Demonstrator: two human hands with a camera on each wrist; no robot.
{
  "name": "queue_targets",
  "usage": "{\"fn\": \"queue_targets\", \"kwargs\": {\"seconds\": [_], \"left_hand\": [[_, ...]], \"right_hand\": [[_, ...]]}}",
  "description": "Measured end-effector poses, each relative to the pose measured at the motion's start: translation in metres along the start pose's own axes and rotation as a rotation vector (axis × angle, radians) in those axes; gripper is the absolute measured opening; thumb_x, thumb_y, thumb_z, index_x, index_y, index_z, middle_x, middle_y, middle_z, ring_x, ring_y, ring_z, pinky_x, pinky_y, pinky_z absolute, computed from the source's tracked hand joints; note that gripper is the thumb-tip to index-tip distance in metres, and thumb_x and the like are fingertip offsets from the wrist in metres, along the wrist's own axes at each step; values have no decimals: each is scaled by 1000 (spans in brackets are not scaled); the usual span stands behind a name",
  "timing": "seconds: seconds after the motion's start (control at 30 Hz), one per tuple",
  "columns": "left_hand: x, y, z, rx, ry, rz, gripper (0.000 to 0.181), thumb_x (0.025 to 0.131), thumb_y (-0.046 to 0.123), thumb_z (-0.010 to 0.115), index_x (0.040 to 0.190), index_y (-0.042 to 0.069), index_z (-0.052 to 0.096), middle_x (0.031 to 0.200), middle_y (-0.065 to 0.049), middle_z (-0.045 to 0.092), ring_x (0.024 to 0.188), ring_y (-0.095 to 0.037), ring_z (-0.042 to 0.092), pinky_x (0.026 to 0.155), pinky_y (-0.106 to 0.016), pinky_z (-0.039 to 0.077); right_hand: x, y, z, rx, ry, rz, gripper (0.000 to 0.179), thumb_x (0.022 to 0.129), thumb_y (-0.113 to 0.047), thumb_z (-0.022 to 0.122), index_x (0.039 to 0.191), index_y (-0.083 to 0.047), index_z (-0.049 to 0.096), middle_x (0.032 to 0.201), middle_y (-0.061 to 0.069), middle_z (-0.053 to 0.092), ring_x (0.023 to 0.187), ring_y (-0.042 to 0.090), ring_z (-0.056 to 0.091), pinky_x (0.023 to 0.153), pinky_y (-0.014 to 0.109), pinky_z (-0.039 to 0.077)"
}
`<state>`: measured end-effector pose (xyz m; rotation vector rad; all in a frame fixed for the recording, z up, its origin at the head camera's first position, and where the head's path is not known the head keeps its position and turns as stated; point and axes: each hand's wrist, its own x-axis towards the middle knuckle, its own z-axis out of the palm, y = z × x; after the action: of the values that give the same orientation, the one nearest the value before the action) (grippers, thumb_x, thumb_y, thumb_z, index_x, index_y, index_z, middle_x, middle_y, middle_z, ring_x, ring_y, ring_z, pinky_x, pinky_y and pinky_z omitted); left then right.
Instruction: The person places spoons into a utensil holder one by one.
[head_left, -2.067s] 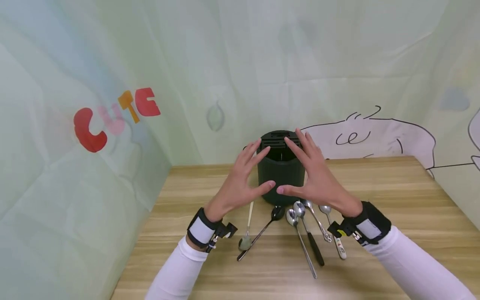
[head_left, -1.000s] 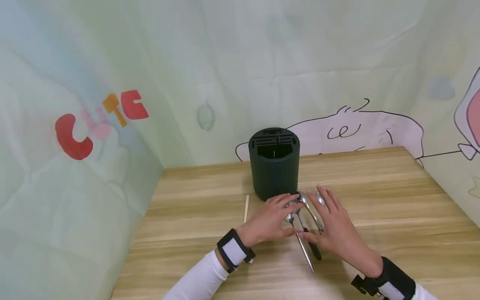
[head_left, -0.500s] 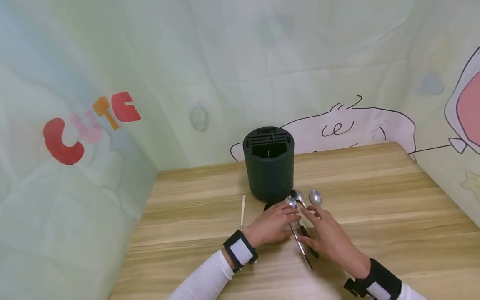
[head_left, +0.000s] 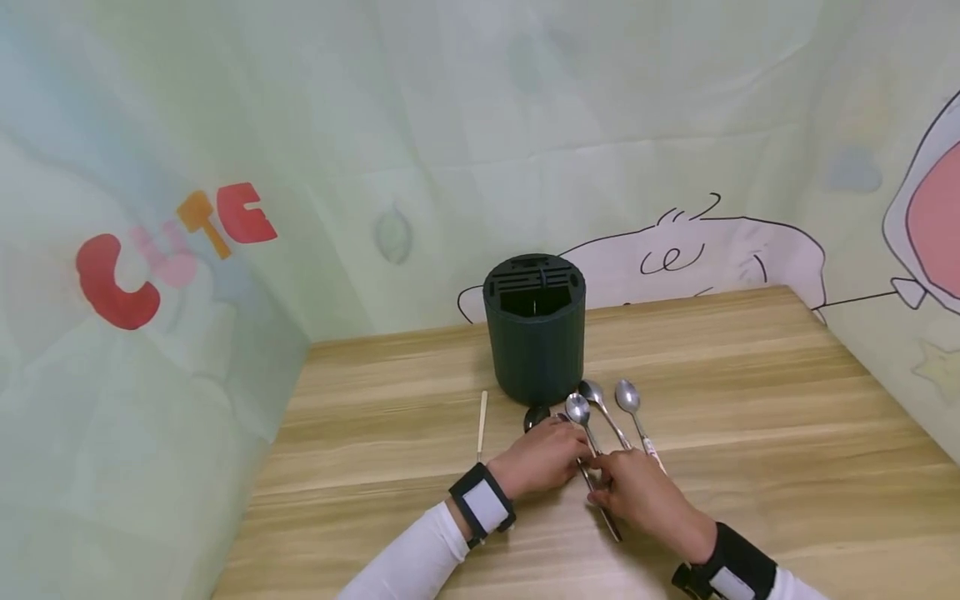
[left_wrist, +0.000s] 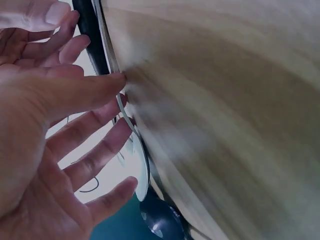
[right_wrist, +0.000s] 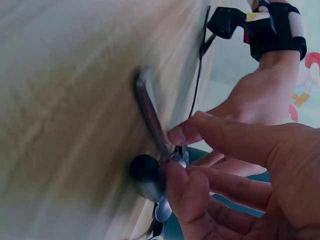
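Observation:
A long steel spoon (head_left: 609, 522) lies on the wooden table, its bowl hidden by my left hand (head_left: 546, 457). The left thumb and forefinger pinch this spoon around its upper handle; the other fingers fan out in the left wrist view. My right hand (head_left: 643, 493) pinches the same handle lower down between thumb and forefinger. Just beyond are a spoon bowl (head_left: 577, 408), whose handle runs under the right hand, and another steel spoon (head_left: 591, 392). To the right lies a spoon with a pale patterned handle (head_left: 628, 397). A black spoon (head_left: 536, 416) is mostly covered by the left hand.
A dark green ribbed utensil holder (head_left: 536, 350), with a slotted top and a wide opening, stands behind the spoons. Left of it lies a cream-coloured handle (head_left: 482, 421). Printed cloth (head_left: 450, 167) hangs around the back and sides of the wooden table (head_left: 750, 400).
Both hands came down from in front of the utensil holder to the spoons. In the last half second their fingers closed in on the long steel spoon. The head view shifted too.

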<state>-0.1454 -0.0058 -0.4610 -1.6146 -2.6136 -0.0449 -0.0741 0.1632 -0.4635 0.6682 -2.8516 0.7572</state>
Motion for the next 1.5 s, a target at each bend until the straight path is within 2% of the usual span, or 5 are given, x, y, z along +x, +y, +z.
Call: {"fn": "queue_targets", "kwargs": {"seconds": [0.33,0.5,0.83,1.3,1.5], "left_hand": [[-5,1,0,1,-18,44,8,83,19,67,82,27,64,76,17,52,78,0,50,79,-22,42],[-10,2,-1,-36,-24,44,9,83,17,67,81,25,63,74,16,50,74,0,49,65,-17,42],[-13,-1,-3,-148,-56,47,15,81,12,67,81,25,60,74,18,49,72,3,44,65,-14,40],[-16,-4,-11,-145,-29,47,9,85,19,66,85,27,62,80,21,50,79,4,44,73,-14,39],[-16,-7,-23,-89,73,49,17,83,31,67,100,27,64,99,19,59,99,2,46,97,-27,33]], "right_hand": [[-2,0,1,-61,0,-23,18,65,-16,79,66,-19,61,53,-20,44,54,2,44,48,27,40],[-3,0,1,-79,9,-26,14,64,-10,77,69,-18,67,59,-16,52,55,3,46,47,26,41],[-5,-2,-2,-72,-8,-45,13,66,-10,75,70,-19,67,60,-16,55,54,2,46,46,26,41],[-9,-1,-2,37,-36,-129,23,69,-4,71,61,-22,60,58,-16,46,55,1,41,48,23,37],[-9,0,-7,100,-13,-116,21,70,-1,70,66,-20,62,63,-15,52,58,1,44,50,24,40]]}}
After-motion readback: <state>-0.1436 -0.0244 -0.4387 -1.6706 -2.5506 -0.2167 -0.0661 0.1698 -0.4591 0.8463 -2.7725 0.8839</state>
